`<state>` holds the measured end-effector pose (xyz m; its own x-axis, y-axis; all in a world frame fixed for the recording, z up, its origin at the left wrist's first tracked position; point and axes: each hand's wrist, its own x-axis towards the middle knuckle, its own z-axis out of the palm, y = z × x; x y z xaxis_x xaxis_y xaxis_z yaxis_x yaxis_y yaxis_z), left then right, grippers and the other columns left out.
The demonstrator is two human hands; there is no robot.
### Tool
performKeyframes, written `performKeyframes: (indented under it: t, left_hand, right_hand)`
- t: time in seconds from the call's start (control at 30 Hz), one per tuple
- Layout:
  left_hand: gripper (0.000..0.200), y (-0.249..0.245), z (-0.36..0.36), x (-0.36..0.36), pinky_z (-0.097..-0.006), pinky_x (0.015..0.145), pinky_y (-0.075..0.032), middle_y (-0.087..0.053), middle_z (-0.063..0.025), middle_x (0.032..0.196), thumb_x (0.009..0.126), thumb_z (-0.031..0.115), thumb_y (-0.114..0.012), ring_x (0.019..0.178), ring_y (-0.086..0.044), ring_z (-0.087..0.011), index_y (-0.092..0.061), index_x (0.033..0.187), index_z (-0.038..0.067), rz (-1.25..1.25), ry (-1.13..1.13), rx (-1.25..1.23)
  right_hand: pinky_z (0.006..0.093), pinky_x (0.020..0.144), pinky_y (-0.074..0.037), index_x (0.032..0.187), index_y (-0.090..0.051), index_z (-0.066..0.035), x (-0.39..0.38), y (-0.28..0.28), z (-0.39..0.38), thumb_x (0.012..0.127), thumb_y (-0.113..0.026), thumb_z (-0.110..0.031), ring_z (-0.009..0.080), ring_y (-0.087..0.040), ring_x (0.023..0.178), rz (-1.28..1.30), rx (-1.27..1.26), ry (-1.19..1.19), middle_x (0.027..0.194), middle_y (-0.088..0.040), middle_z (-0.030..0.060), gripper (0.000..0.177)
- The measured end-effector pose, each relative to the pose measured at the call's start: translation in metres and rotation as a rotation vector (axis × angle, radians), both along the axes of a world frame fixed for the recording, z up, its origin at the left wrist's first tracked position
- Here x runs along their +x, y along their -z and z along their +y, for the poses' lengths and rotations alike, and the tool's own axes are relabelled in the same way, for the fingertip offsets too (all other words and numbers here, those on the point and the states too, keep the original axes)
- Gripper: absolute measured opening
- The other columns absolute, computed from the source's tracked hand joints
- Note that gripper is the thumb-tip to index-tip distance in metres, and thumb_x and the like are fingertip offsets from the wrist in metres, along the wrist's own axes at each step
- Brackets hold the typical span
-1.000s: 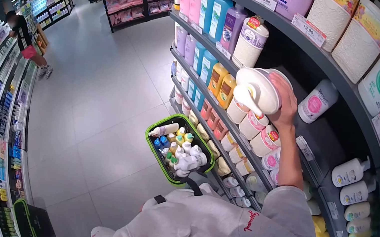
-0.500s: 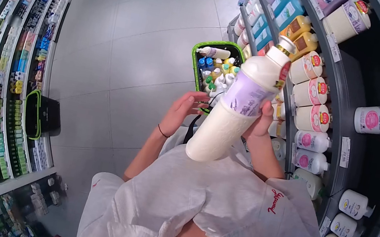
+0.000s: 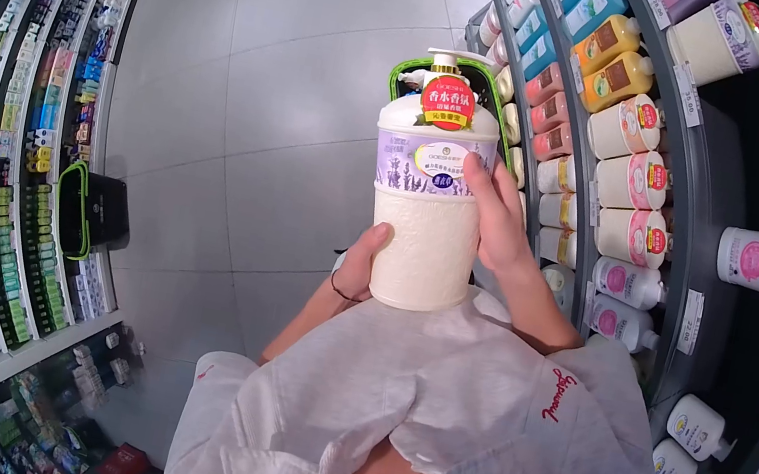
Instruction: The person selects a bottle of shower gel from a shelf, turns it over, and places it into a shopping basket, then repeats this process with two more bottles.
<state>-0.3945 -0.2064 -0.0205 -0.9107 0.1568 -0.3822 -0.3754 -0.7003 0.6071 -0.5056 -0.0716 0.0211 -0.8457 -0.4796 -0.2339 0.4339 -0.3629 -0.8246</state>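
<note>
A large cream pump bottle with a purple lavender label band and a red round tag at its neck stands upright before me, its front label facing me. My right hand grips its right side, thumb on the label band. Low on the left side, my left hand holds it too, thumb along the edge and the other fingers hidden behind. Behind the bottle, a green-rimmed basket is mostly covered, so most of what lies in it is hidden.
Shelves on the right carry cream bottles with red tags, orange bottles and white pump bottles. On the left, long racks hold many small products. A black basket with a green rim stands by them on the tiled floor.
The bottle has turned from tilted and side-on to upright with its label towards me. My left hand has come from beside it onto its lower left side.
</note>
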Motion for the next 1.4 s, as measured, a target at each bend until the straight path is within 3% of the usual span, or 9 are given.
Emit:
performKeyframes:
  t: [0.23, 0.33, 0.67, 0.87, 0.93, 1.07, 1.1, 1.23, 1.4]
  left_hand:
    - [0.078, -0.001, 0.024, -0.032, -0.0393, 0.092, -0.045, -0.046, -0.0216, 0.126, 0.077, 0.047, -0.052, 0.11, -0.053, -0.03, -0.03, 0.133, -0.003, -0.067, -0.01, 0.032]
    - [0.069, 0.001, 0.038, -0.048, -0.0378, 0.095, -0.042, -0.045, -0.0207, 0.128, 0.083, 0.04, -0.05, 0.114, -0.05, -0.0281, -0.03, 0.133, -0.003, -0.034, -0.002, 0.054]
    - [0.069, 0.003, 0.083, -0.094, -0.035, 0.095, -0.04, -0.041, -0.0148, 0.13, 0.085, 0.033, -0.054, 0.116, -0.046, -0.0223, -0.022, 0.136, 0.001, -0.045, 0.056, -0.074]
    - [0.076, 0.01, 0.106, -0.109, -0.0353, 0.106, -0.021, -0.021, -0.0146, 0.142, 0.085, 0.022, -0.051, 0.131, -0.023, -0.0228, -0.003, 0.142, 0.004, 0.073, 0.125, -0.236]
    - [0.082, 0.007, 0.109, -0.11, -0.035, 0.108, -0.014, -0.008, -0.0141, 0.147, 0.085, 0.017, -0.049, 0.135, -0.012, -0.0229, 0.009, 0.142, 0.007, 0.146, 0.201, -0.41]
    - [0.085, -0.006, 0.118, -0.112, -0.0361, 0.109, -0.013, -0.001, -0.0138, 0.148, 0.086, 0.013, -0.049, 0.136, -0.011, -0.0241, 0.015, 0.141, 0.01, 0.249, 0.2, -0.577]
    - [0.086, -0.007, 0.119, -0.111, -0.0373, 0.109, -0.015, 0.0, -0.0139, 0.148, 0.085, 0.011, -0.05, 0.136, -0.011, -0.0252, 0.016, 0.141, 0.011, 0.241, 0.24, -0.525]
    - [0.087, -0.003, 0.12, -0.108, -0.041, 0.107, -0.022, -0.003, -0.0134, 0.149, 0.085, 0.009, -0.052, 0.135, -0.017, -0.029, 0.014, 0.142, 0.014, 0.212, 0.312, -0.512]
    - [0.083, -0.006, 0.122, -0.108, -0.0414, 0.105, -0.027, -0.006, -0.0106, 0.149, 0.085, 0.009, -0.054, 0.133, -0.023, -0.0295, 0.003, 0.144, 0.014, 0.163, 0.309, -0.543]
  right_hand:
    - [0.0278, 0.094, -0.034, 0.126, -0.037, 0.001, -0.043, -0.003, 0.031, 0.096, -0.039, -0.031, 0.0123, -0.044, 0.106, 0.216, 0.174, -0.094, 0.117, -0.049, 0.0096, 0.043]
    - [0.028, 0.094, -0.033, 0.126, -0.036, 0.001, -0.062, 0.004, 0.048, 0.097, -0.038, -0.03, 0.0129, -0.044, 0.106, 0.214, 0.199, -0.102, 0.116, -0.048, 0.0099, 0.042]
    - [0.03, 0.096, -0.031, 0.125, -0.033, 0.003, -0.101, 0.032, 0.086, 0.097, -0.037, -0.029, 0.0156, -0.043, 0.11, 0.18, 0.162, -0.013, 0.118, -0.047, 0.0127, 0.043]
    - [0.0289, 0.097, -0.031, 0.127, -0.036, 0.0, -0.118, 0.07, 0.099, 0.097, -0.029, -0.041, 0.0164, -0.041, 0.114, 0.103, 0.365, -0.056, 0.123, -0.045, 0.0124, 0.051]
    - [0.0287, 0.097, -0.03, 0.127, -0.038, -0.003, -0.119, 0.091, 0.099, 0.096, -0.025, -0.045, 0.016, -0.04, 0.116, -0.05, 0.129, -0.052, 0.124, -0.045, 0.01, 0.054]
    - [0.0287, 0.087, -0.044, 0.127, -0.04, -0.007, -0.119, 0.073, 0.099, 0.095, -0.022, -0.05, 0.0142, -0.054, 0.102, -0.246, -0.033, -0.079, 0.115, -0.053, 0.0064, 0.057]
    - [0.0286, 0.078, -0.05, 0.125, -0.042, -0.008, -0.122, 0.082, 0.098, 0.093, -0.022, -0.056, 0.0133, -0.06, 0.09, -0.281, -0.068, -0.085, 0.105, -0.058, 0.0051, 0.061]
    - [0.0295, 0.066, -0.052, 0.111, -0.052, -0.01, -0.124, 0.107, 0.105, 0.089, -0.026, -0.062, 0.0129, -0.061, 0.075, -0.406, -0.305, -0.209, 0.088, -0.061, 0.0035, 0.063]
    - [0.028, 0.06, -0.052, 0.102, -0.055, -0.011, -0.124, 0.104, 0.108, 0.089, -0.026, -0.061, 0.0122, -0.061, 0.069, -0.391, -0.244, -0.167, 0.081, -0.061, 0.0024, 0.059]
